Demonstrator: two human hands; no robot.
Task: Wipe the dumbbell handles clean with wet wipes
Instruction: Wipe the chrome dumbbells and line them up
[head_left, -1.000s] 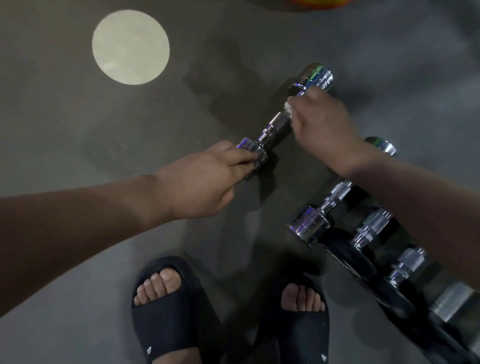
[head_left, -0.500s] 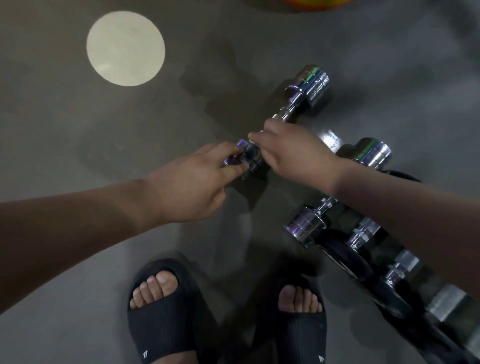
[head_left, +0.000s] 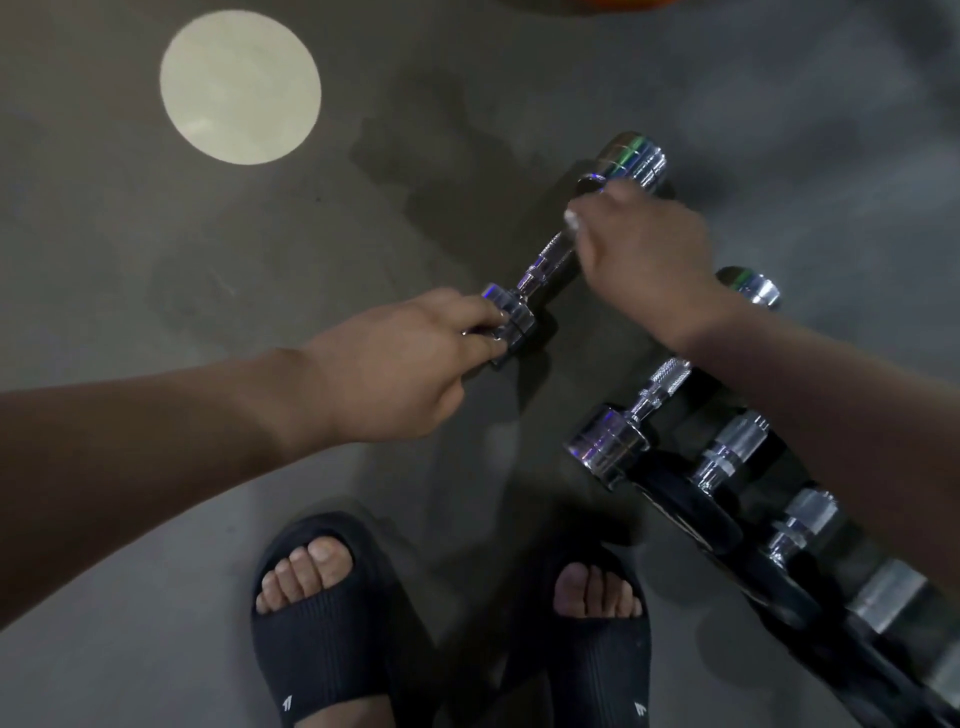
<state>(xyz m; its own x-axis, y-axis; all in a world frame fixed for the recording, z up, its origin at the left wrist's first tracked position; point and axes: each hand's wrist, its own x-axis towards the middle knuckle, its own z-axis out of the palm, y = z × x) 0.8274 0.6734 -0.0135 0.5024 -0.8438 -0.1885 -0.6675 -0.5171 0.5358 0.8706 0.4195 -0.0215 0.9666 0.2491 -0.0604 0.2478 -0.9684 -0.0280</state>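
Observation:
A small chrome dumbbell lies slantwise on the grey floor. My left hand grips its near head, fingers curled round the chrome. My right hand is wrapped round the far end of the handle, close to the far head, with a white wet wipe just showing at the fingertips. The middle of the knurled handle is bare between my two hands.
Several more dumbbells lie in a row at the lower right, some chrome, some with black plates, partly under my right forearm. My feet in black slides stand below. A pale round spot marks the floor at upper left.
My right hand slid along the handle from the near head back up to the far end. The left hand kept its hold on the near head.

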